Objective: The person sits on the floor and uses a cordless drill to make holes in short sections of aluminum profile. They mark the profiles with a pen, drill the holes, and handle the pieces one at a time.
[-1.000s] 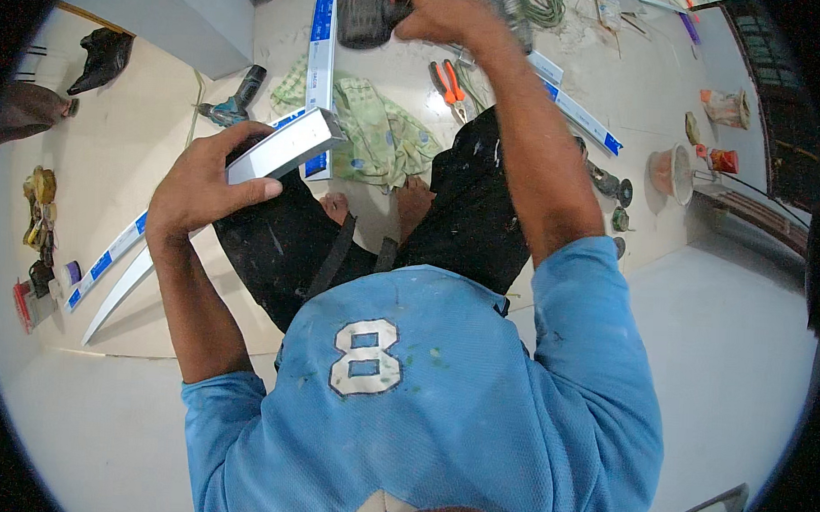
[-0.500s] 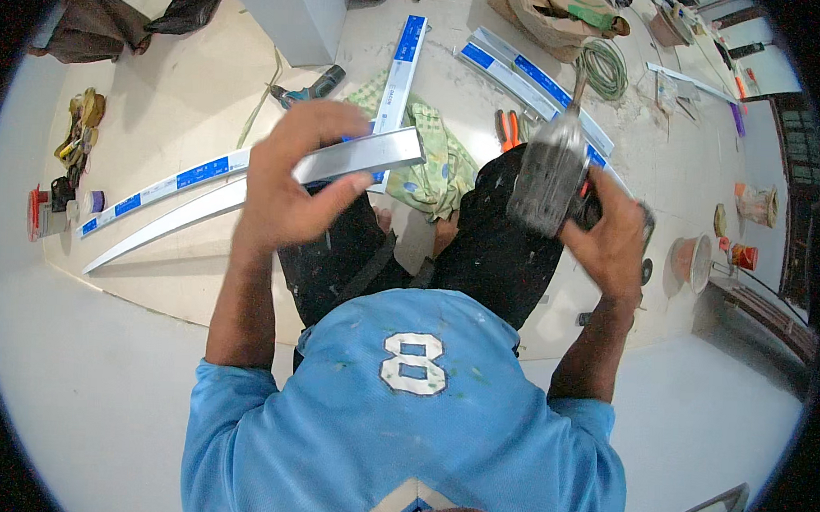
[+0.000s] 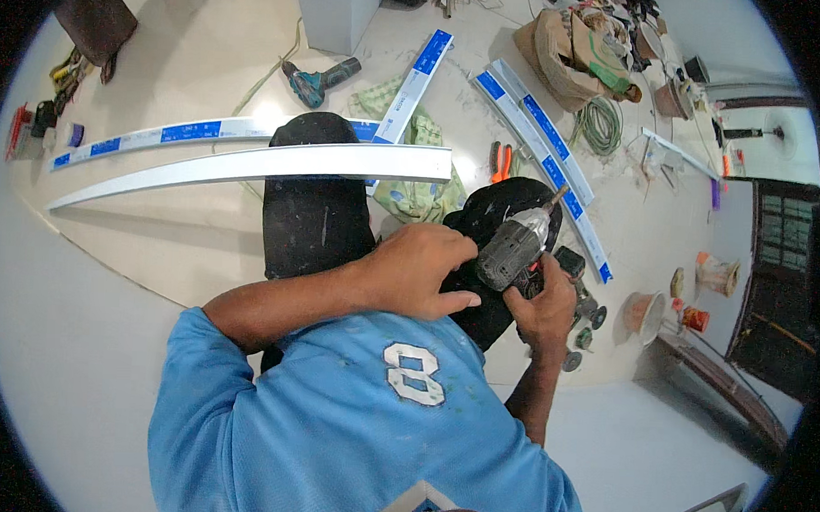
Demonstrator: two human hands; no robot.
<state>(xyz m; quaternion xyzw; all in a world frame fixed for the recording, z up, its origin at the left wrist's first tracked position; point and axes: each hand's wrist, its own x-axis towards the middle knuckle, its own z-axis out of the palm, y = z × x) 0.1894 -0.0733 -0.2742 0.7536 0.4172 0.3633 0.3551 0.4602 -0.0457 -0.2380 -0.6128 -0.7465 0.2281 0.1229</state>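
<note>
A dark cordless drill [image 3: 505,257] with a bit in its chuck is gripped by my right hand [image 3: 545,306] over my right thigh, its tip pointing up and away to the right. My left hand [image 3: 420,270] is just left of the drill, thumb and fingers apart, holding nothing. Across my left knee rests a long white metal profile [image 3: 341,163], its left end reaching down to the floor. Behind it lies a blue-and-white labelled profile [image 3: 184,131], with another labelled strip [image 3: 414,85] set at an angle over a green patterned cloth [image 3: 421,189].
Beyond the cloth lies a second drill [image 3: 317,79]. Orange-handled pliers [image 3: 501,162] are near my right knee. Further labelled profiles [image 3: 540,152] lie to the right, near a coiled hose [image 3: 598,127] and a brown sack [image 3: 561,58]. A bucket [image 3: 644,316] stands at right.
My left hand has let go of the white profile and moved down and right toward the drill. The drill, in my right hand, has come lower and closer to my body.
</note>
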